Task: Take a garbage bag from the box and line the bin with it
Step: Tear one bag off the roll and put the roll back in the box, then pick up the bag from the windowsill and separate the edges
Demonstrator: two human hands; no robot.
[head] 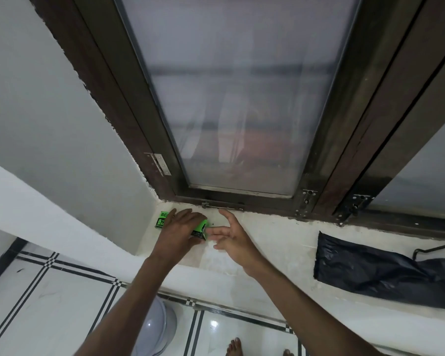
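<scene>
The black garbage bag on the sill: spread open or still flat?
Flat. The black garbage bag lies collapsed and creased on the sill, untouched by either hand.

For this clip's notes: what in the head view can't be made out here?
- Green box: mostly hidden under the left hand; print only partly readable, opening unseen.
- Bin: covered by the left forearm and cut by the bottom edge.
- Black bag: cut off by the right edge.
- Behind the frosted window: blurred shapes only.

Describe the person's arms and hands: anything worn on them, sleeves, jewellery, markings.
Both arms are bare up to the frame's edge, with no sleeves in view. The left hand and right hand wear no gloves, and no rings, watch, bracelets or markings show.
</scene>
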